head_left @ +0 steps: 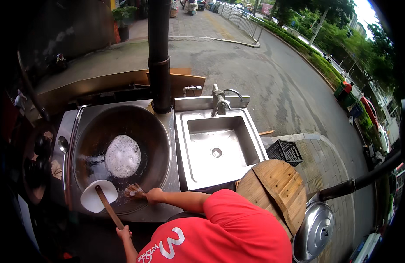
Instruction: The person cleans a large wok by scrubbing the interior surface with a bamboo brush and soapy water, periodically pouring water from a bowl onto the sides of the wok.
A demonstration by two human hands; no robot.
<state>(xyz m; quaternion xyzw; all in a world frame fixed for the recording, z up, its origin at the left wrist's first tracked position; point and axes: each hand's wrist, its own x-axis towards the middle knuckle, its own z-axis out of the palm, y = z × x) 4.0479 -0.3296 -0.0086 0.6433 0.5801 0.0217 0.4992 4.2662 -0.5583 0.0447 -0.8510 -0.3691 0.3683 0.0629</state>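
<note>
A large dark wok (155, 144) is set into the steel stove top, with white foamy liquid (123, 156) pooled in its middle. My left hand (124, 232) is closed round the wooden handle of a white scoop (89, 199), whose broad bowl hangs over the wok's near left rim. My right hand (153, 196) grips a short bristly wok brush (134, 191). Its splayed bristles are at the near side of the wok, below the foam; whether they press on the metal I cannot tell.
Right of the wok stands a steel sink (185, 168) with a faucet (220, 103). A black stovepipe (158, 57) rises behind. At left lies a metal ladle (63, 144). Around my right side are a round wooden lid (272, 188), a steel lid (314, 232) and a black crate (285, 151).
</note>
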